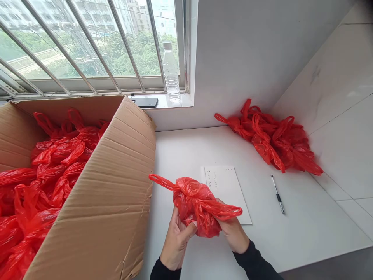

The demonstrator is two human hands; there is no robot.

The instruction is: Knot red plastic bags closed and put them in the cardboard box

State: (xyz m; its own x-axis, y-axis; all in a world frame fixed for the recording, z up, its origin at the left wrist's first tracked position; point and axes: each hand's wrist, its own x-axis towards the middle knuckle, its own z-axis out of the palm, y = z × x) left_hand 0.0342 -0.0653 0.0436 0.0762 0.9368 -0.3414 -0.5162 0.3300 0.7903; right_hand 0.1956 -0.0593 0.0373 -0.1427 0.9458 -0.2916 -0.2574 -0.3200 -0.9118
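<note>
A knotted red plastic bag (198,202) is held up over the white table, its two handle loops sticking out to the left and right. My left hand (179,237) grips its lower left side, thumb in front. On the other side my right hand (231,231) holds it, with the fingers partly hidden behind the bag. What the bag contains cannot be made out. Behind it lies a white notepad (227,186) with small writing, partly covered by the bag. To the right of the pad rests a black and clear pen (278,194).
At left stands an open cardboard box (113,186) holding several red bags (64,151). More red bags (274,136) are heaped in the table's back right corner. A water bottle (171,74) and a phone (145,102) sit on the sill by the barred window.
</note>
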